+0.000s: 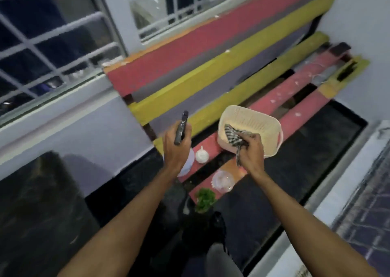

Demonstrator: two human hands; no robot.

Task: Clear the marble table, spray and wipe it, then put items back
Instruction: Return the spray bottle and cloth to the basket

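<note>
Painted slat bench (211,51) against the window wall, cream basket (249,116) on its seat slats. My left hand (176,150) grips a slim dark object (181,129), too blurred to identify. My right hand (252,150) bunches the checked cloth (233,136) at the basket's near rim. Garlic bulb (202,155) sits between my hands.

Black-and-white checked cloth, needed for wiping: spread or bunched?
Bunched: the right hand grips the black-and-white checked cloth crumpled, one end dangling below.

bench (211,70) standing below the window (185,0) | basket (272,150) sitting on its seat | garlic bulb (202,154) lying just left of the basket | bowl (223,180) sitting nearer than the garlic bulb | herbs (205,199) lying before the bowl | cloth (233,136) hanging over the basket's near rim
</note>
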